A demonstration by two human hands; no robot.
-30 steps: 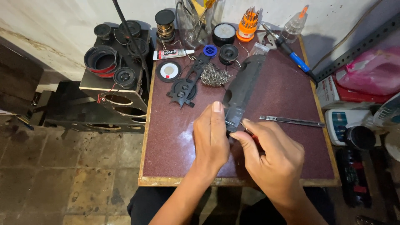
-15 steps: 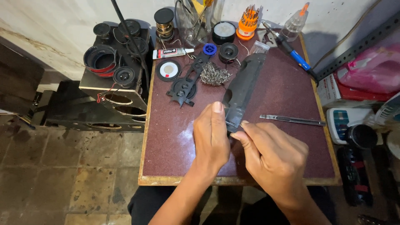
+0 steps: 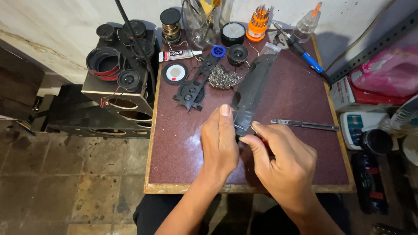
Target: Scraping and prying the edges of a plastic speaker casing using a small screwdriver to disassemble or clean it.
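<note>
Two hands, left hand [image 3: 220, 146] and right hand [image 3: 285, 163], grip a black strip [image 3: 252, 89] over the maroon table [image 3: 296, 95].

You worked over a maroon speckled tabletop [image 3: 296, 100]: the long plastic strip [image 3: 254, 87] was black, the screwdriver handle [image 3: 311, 63] blue, the bit holder [image 3: 257, 24] orange.

I'm sitting at a small maroon-topped table [image 3: 183, 156] standing against a stained whitish wall [image 3: 52, 30]; worn brown floor tiles [image 3: 65, 191] are showing on my left, with a black speaker box [image 3: 117, 93] leaning nearby
</note>
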